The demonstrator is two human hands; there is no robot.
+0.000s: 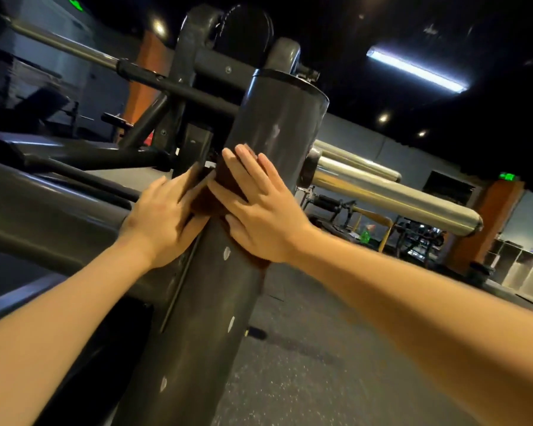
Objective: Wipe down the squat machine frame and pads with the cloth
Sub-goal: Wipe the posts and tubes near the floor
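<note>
A thick dark grey upright post (277, 118) of the squat machine frame fills the middle of the view, chipped in small pale spots. A dark brown cloth (206, 201) is wrapped against the post at mid height. My right hand (256, 210) lies flat on the cloth with straight, spread fingers and presses it to the post. My left hand (163, 222) rests on the left side of the post with its fingers reaching onto the cloth's left edge. Most of the cloth is hidden under both hands.
Dark frame tubes (53, 207) run off to the left. Two chrome weight pegs (394, 201) stick out to the right of the post. Other gym machines (413, 232) stand at the back right on the speckled rubber floor (320, 364).
</note>
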